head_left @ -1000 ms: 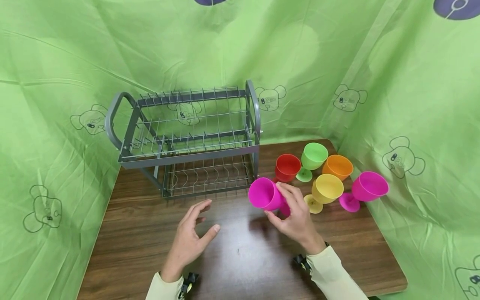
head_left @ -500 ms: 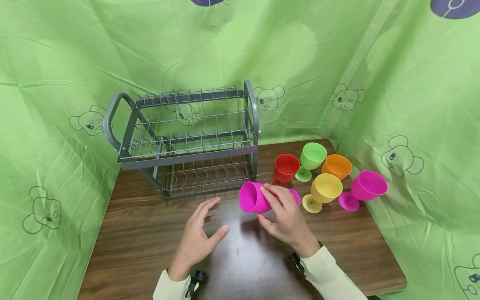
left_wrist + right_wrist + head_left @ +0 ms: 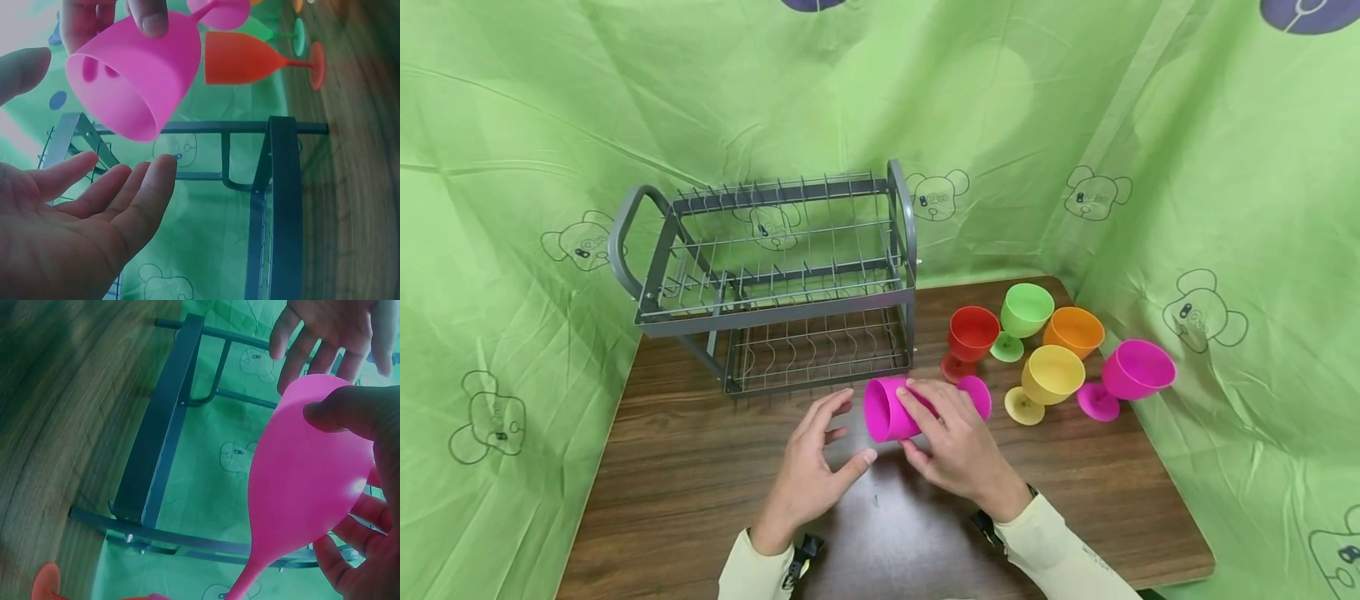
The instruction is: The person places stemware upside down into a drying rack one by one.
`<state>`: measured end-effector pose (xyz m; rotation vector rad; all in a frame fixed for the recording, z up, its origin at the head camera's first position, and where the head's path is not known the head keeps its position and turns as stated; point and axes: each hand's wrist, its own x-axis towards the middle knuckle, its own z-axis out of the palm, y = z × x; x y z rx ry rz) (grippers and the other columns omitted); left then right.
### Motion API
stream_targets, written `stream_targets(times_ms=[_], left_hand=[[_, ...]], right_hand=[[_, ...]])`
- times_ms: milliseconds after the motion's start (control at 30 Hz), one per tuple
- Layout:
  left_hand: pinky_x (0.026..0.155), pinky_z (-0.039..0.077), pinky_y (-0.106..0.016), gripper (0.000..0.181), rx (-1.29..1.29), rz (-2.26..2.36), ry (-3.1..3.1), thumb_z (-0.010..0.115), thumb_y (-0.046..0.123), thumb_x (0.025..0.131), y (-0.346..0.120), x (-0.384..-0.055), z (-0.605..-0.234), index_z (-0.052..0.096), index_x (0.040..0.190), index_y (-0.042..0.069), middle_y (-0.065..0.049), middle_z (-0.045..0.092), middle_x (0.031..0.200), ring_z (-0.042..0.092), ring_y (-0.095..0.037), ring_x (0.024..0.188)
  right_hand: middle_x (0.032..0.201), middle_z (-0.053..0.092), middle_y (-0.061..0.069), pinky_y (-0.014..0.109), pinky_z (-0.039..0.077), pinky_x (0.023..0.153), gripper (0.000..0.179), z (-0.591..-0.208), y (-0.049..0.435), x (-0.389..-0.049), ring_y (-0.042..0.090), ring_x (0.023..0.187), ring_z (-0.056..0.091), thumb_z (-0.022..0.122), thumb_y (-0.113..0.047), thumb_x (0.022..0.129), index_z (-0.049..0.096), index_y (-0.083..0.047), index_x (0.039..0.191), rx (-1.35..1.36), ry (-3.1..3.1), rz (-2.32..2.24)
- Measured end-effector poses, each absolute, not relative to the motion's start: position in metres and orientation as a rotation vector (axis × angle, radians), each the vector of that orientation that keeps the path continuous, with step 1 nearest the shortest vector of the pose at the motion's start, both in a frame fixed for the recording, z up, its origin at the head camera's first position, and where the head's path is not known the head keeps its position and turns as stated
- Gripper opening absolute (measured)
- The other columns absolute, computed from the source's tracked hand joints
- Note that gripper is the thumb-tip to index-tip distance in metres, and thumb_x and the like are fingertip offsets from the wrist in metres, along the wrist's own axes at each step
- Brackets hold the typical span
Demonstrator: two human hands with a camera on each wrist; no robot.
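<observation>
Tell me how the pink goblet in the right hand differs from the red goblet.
The pink goblet is held tilted in the right hand; the red goblet stands upright on the table. The pink goblet's mouth tips left; the red goblet's opens upward. Both have stems and round feet.

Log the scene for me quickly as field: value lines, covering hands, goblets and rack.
Right hand: holds a magenta goblet by its bowl
Held goblet: tipped sideways, mouth toward the left hand
Left hand: open, near the rim, not touching
Standing goblets: red, green, orange, yellow, second magenta
Rack: gray two-tier dish rack, left of the standing goblets
Surface: wood-grain table
</observation>
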<state>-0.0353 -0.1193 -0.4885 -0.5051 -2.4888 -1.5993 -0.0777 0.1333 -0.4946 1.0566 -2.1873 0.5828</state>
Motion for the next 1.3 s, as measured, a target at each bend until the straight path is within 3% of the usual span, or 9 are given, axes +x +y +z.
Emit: stream_targets(times_ms=[467,900,1300], left_hand=[[0.095,0.064,-0.043,0.088,-0.536,-1.702,-2.440,0.089,0.021,0.086,-0.110,-0.034,-0.489,0.042,0.160,0.018,-0.013,0.048,0.158,0.057,-0.036,0.139],[0.092,0.064,-0.031,0.081,-0.442,-1.699,-2.509,0.089,0.031,0.086,-0.109,-0.031,-0.491,0.048,0.156,0.026,-0.004,0.053,0.153,0.059,-0.026,0.135],[0.089,0.065,-0.030,0.077,-0.389,-1.700,-2.515,0.091,0.028,0.084,-0.112,-0.029,-0.488,0.053,0.151,0.027,0.002,0.057,0.147,0.062,-0.025,0.130]], right_hand=[[0.135,0.066,0.018,0.048,0.057,0.101,0.078,-0.493,0.125,-0.071,0.035,0.122,0.064,0.092,-0.023,0.070,0.065,-0.003,0.140,1.132,-2.200,0.495],[0.134,0.067,0.017,0.045,0.058,0.097,0.078,-0.497,0.118,-0.066,0.032,0.121,0.064,0.092,-0.025,0.072,0.064,-0.005,0.141,1.210,-2.181,0.470],[0.133,0.068,0.016,0.044,0.057,0.099,0.079,-0.494,0.116,-0.064,0.031,0.121,0.064,0.091,-0.026,0.072,0.063,-0.006,0.143,1.214,-2.192,0.457]])
